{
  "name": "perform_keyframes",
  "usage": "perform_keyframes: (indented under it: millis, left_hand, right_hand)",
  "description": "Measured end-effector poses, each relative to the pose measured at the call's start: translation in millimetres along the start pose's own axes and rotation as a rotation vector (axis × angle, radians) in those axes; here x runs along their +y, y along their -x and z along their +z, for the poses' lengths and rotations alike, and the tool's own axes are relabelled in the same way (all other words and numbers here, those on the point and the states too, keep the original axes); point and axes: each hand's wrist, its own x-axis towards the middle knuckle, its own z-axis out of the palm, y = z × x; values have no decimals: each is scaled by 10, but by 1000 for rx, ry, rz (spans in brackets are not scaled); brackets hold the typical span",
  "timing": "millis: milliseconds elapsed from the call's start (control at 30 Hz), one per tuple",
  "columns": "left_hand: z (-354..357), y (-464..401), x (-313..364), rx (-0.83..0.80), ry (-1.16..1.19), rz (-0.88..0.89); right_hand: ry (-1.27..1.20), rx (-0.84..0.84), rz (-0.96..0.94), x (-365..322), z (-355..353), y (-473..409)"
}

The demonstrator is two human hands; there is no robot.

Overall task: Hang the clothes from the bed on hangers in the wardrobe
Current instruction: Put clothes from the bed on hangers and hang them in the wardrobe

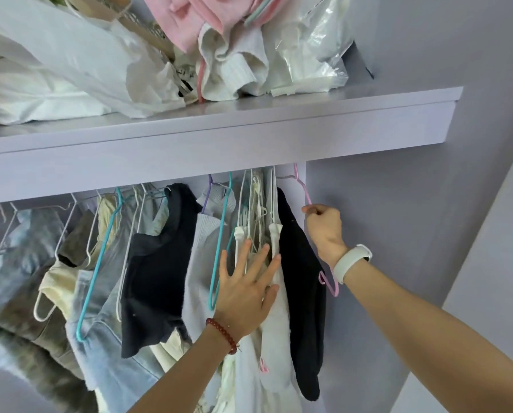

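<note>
A black garment (pixel 303 281) hangs on a pink hanger (pixel 304 190) at the right end of the wardrobe rail, under the lilac shelf. My right hand (pixel 323 231), with a white wristband, grips the pink hanger's shoulder bar just below its hook. My left hand (pixel 246 287), wearing a red bead bracelet, lies flat with spread fingers against the white clothes (pixel 274 338) beside the black garment, pressing them to the left. The rail itself is hidden behind the shelf's front.
Several more garments on white and teal hangers (pixel 106 254) fill the rail to the left, among them a navy top (pixel 157 263). The shelf (pixel 249 126) above holds plastic bags and pink and white clothes. The wardrobe's side wall (pixel 383 234) is close on the right.
</note>
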Motion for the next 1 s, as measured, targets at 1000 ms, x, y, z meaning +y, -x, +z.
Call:
perform_keyframes:
  millis: [1000]
  left_hand:
    - [83,1061,1033,139,510,387]
  right_hand:
    - [832,452,-59,1166,-2017,3339]
